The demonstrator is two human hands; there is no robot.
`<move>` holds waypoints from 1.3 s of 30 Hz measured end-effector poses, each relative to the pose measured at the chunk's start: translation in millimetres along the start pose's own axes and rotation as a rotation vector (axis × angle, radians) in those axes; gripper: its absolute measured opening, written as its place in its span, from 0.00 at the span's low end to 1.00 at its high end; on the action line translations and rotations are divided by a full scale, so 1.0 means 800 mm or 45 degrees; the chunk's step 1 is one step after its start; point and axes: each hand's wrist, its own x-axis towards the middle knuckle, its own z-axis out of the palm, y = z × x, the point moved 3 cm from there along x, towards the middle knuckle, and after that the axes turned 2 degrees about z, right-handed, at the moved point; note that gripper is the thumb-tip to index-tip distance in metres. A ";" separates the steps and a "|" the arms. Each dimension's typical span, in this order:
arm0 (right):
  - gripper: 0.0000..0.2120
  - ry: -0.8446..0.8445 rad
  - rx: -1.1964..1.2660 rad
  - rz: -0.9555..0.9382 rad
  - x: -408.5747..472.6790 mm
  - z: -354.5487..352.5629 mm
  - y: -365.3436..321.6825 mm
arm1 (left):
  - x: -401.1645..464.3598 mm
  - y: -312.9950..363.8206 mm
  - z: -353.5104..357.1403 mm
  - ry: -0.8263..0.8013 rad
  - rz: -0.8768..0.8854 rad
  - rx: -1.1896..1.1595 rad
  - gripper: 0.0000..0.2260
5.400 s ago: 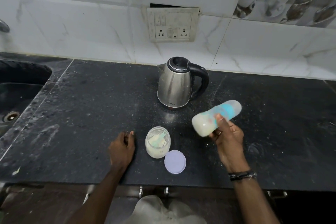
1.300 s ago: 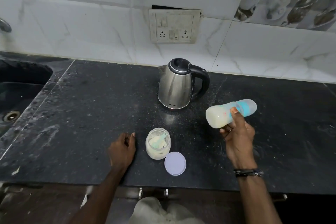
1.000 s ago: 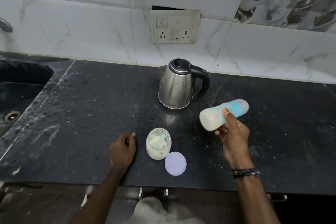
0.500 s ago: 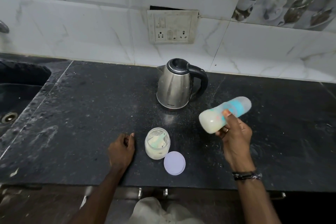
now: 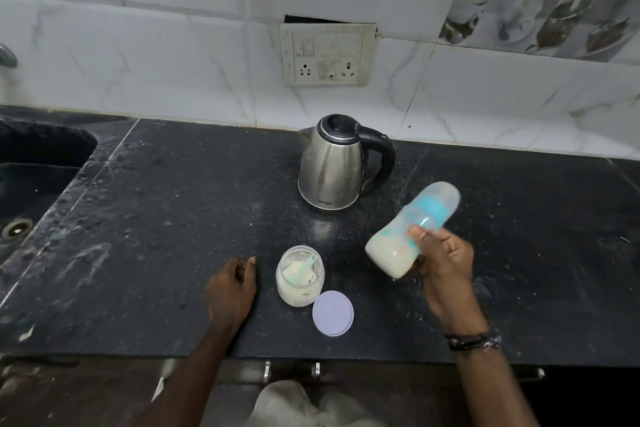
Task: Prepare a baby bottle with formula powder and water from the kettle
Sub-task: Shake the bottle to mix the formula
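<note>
My right hand (image 5: 445, 262) grips a capped baby bottle (image 5: 412, 230) with a blue collar, tilted with its cap up to the right and milky liquid pooled at its lower left end. It hangs above the black counter (image 5: 173, 211), right of the steel kettle (image 5: 334, 166). An open jar of formula powder (image 5: 300, 276) with a pale green scoop inside stands in front of the kettle, its lilac lid (image 5: 332, 313) lying flat beside it. My left hand (image 5: 231, 288) rests on the counter left of the jar, fingers curled, holding nothing.
A dark sink (image 5: 31, 184) is set into the counter at far left. A wall socket plate (image 5: 327, 54) sits on the tiled wall behind the kettle. White powder specks dust the counter. Cabinet handles (image 5: 291, 369) show below the front edge.
The bottle has swung back and forth in my right hand, moving right, then left, and now tilting steeper with the liquid at its lower end. My left hand, the jar and the kettle stayed put.
</note>
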 end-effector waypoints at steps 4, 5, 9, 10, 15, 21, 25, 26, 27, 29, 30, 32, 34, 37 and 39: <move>0.15 0.115 -0.024 0.082 0.012 -0.006 0.002 | -0.002 0.003 -0.001 0.004 0.017 0.014 0.13; 0.17 -0.006 -0.112 0.068 0.010 -0.004 0.005 | -0.002 0.004 -0.002 0.002 0.025 0.008 0.13; 0.18 0.086 0.043 0.034 0.005 -0.007 0.006 | -0.001 0.003 -0.002 0.011 0.042 -0.002 0.13; 0.15 0.174 0.134 0.048 0.008 -0.008 0.008 | -0.001 0.003 -0.002 0.014 0.041 0.002 0.13; 0.15 -0.050 -0.065 0.006 -0.006 0.000 0.016 | 0.000 0.004 -0.003 0.001 0.052 -0.011 0.13; 0.06 0.077 -0.010 0.082 -0.003 -0.001 0.018 | 0.000 0.004 -0.002 0.001 0.037 0.013 0.13; 0.20 0.126 0.062 0.090 -0.004 -0.003 0.017 | 0.000 0.003 -0.002 -0.001 0.042 0.007 0.13; 0.19 0.245 0.155 0.124 0.001 -0.007 0.019 | 0.000 0.003 -0.001 0.000 0.042 0.008 0.13; 0.17 0.292 0.163 0.158 0.004 -0.007 0.019 | -0.001 0.003 -0.001 -0.002 0.039 0.010 0.13; 0.13 0.135 -0.042 0.198 0.001 0.003 0.017 | 0.000 0.003 0.000 0.000 0.032 0.013 0.14; 0.13 0.017 -0.128 0.197 -0.002 0.008 0.020 | 0.000 0.002 0.000 -0.001 0.031 0.012 0.14; 0.14 -0.032 -0.090 0.165 -0.006 0.014 0.018 | 0.001 0.001 0.000 -0.004 0.031 0.010 0.14; 0.12 0.111 0.079 0.189 0.001 0.010 0.017 | 0.000 0.002 0.000 0.009 0.045 0.005 0.13; 0.06 -0.012 -0.175 0.243 0.000 0.016 0.016 | -0.001 0.004 0.000 0.017 0.055 -0.004 0.14; 0.08 -0.137 -0.208 0.216 -0.007 0.020 0.021 | 0.000 0.005 -0.001 0.007 0.055 -0.008 0.14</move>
